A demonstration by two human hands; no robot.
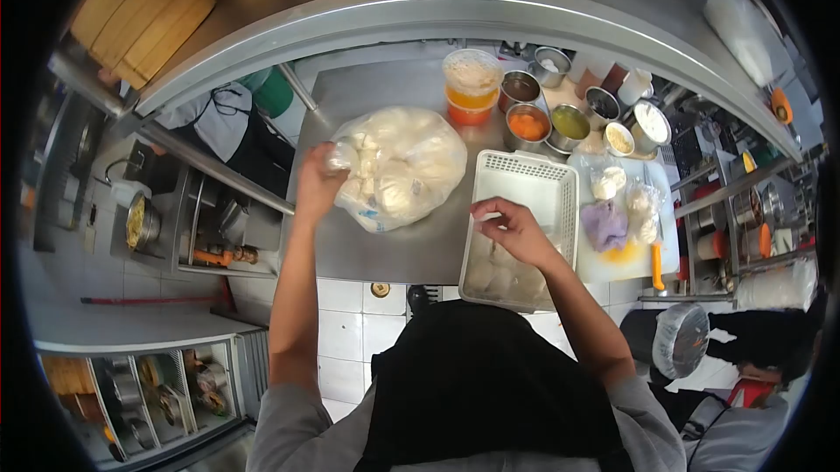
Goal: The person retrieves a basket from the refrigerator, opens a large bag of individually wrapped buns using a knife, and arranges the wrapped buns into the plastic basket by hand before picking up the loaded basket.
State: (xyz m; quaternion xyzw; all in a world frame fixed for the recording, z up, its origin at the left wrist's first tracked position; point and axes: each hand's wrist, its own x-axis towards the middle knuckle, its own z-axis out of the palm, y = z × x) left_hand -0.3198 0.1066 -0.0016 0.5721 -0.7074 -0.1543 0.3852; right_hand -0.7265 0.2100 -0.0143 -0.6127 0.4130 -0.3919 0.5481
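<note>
On the steel table, a large clear plastic bag (437, 153) bulges with pale, dough-like pieces. My left hand (324, 176) is closed on gathered plastic at the bag's left side. A white plastic basket (525, 161) with perforated sides stands right of the bag, overhanging the table's front edge. Several pale rounded pieces (499, 279) lie in its near end, looking covered by clear film. Over the basket's left side is my right hand (512, 229), fingers curved and apart near the rim. No held object shows there; whether the fingertips touch the rim is unclear.
A white cutting board (643, 269) at right carries a purple lump (605, 225), bagged pale pieces (643, 201) and an orange-handled knife (657, 266). Metal containers (528, 126) and a plastic tub (472, 87) stand behind. A steel shelf (472, 13) crosses overhead. Other people work left and lower right.
</note>
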